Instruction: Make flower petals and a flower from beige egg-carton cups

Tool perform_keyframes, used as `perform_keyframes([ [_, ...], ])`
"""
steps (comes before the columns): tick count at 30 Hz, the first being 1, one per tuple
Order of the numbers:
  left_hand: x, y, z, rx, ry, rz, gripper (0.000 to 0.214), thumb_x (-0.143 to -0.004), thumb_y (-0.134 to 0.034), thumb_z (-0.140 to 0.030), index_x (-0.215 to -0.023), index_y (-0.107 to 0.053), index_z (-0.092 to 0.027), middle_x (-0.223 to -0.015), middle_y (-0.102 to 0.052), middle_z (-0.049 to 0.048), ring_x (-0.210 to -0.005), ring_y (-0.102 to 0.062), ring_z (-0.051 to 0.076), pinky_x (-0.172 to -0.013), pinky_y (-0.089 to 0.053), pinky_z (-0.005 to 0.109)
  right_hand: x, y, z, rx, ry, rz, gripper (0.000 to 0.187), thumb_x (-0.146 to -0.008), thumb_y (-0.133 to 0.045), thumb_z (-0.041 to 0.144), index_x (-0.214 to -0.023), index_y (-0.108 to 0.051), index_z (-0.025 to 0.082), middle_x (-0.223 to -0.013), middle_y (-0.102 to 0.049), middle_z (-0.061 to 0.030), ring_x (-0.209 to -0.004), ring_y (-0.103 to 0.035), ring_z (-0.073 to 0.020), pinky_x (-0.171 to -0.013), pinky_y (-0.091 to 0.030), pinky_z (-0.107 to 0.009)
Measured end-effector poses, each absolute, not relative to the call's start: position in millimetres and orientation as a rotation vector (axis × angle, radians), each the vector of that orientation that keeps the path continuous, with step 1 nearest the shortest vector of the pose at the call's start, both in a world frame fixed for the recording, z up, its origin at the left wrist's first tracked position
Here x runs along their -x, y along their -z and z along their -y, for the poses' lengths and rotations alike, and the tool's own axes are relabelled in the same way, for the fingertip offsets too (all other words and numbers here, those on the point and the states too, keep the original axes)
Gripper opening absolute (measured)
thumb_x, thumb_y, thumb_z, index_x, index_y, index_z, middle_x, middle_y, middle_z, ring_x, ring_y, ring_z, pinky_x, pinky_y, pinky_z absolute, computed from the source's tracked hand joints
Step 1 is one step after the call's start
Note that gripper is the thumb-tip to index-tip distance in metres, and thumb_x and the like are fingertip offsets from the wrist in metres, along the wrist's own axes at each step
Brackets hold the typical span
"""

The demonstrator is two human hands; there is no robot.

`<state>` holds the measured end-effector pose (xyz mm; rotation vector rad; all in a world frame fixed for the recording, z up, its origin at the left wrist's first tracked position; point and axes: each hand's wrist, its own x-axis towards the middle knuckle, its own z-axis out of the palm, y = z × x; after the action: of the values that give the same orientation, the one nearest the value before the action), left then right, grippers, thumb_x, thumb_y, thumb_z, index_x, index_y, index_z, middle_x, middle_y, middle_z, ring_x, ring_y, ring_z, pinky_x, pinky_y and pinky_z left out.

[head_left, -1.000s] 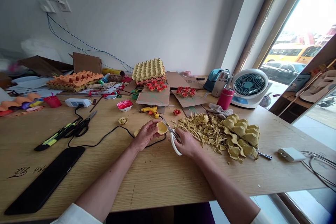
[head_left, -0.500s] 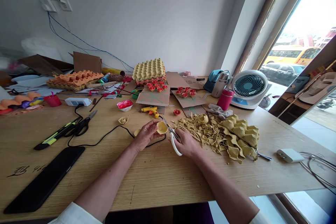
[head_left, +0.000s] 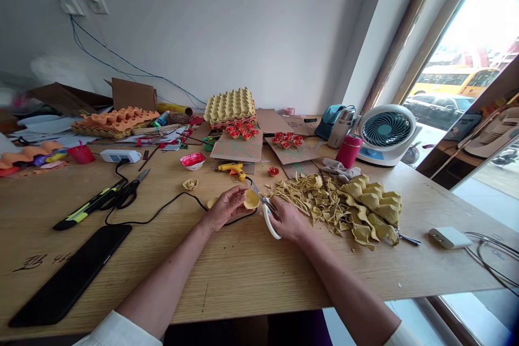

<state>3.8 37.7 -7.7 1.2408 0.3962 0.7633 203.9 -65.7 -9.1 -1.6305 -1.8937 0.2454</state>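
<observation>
Between thumb and fingers, my left hand (head_left: 225,207) pinches a small yellow egg-carton cup (head_left: 252,199). White-handled scissors (head_left: 271,221) are in my right hand (head_left: 287,218), their blades at the right rim of the cup. Part of another yellow cup (head_left: 211,203) shows on the table behind my left hand. Just beyond it lies a yellow paper-pulp flower (head_left: 190,184). A heap of yellow carton scraps (head_left: 312,194) spreads right of the scissors, against a cut piece of egg carton (head_left: 371,200).
A yellow glue gun (head_left: 233,168) lies ahead, its black cord looping leftward. Red flowers (head_left: 242,130) sit on cardboard near stacked egg trays (head_left: 229,105). Black scissors (head_left: 128,190), a utility knife (head_left: 87,208) and a black slab (head_left: 73,275) are left; a fan (head_left: 385,135) stands right.
The cup has turned slightly and shifted a little to the right against the scissor blades. Both hands keep nearly the same place; the camera view has shifted slightly.
</observation>
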Motion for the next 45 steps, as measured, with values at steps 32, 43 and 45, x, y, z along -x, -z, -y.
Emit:
perform_keyframes([
  [32,23.5,-15.6,-72.4,-1.323,-1.36,-0.638,0.047,-0.069,-0.083,-0.045,-0.104,-0.061,-0.021,-0.1,-0.069,0.0028,-0.083,-0.063,0.013,-0.066,-0.045,0.022,-223.4,2.4,55.6,1.161,-1.039,1.006,0.057,-0.077,-0.059,0.078,-0.08,-0.058,0.021,-0.061,-0.057,0.0003,-0.05,-0.053,-0.0136,-0.049,-0.042,-0.027],
  [43,-8.8,0.1,-30.2,-2.103,-0.99,-0.638,0.039,-0.081,-0.074,-0.034,-0.119,-0.069,-0.022,-0.114,-0.067,0.0106,-0.096,-0.065,0.024,-0.082,-0.054,0.032,-213.9,10.6,47.2,1.261,-0.883,1.201,0.049,-0.073,-0.067,0.068,-0.083,-0.057,0.021,-0.068,-0.059,0.0008,-0.057,-0.054,-0.0131,-0.053,-0.044,-0.026],
  [45,-13.5,1.8,-20.5,-2.163,-0.918,-0.594,0.039,-0.081,-0.073,-0.032,-0.119,-0.07,-0.024,-0.114,-0.067,0.0101,-0.095,-0.066,0.025,-0.08,-0.056,0.033,-209.9,15.1,45.8,1.299,-0.835,1.282,0.043,-0.077,-0.066,0.061,-0.088,-0.058,0.02,-0.073,-0.061,0.0002,-0.064,-0.056,-0.0141,-0.057,-0.045,-0.026],
])
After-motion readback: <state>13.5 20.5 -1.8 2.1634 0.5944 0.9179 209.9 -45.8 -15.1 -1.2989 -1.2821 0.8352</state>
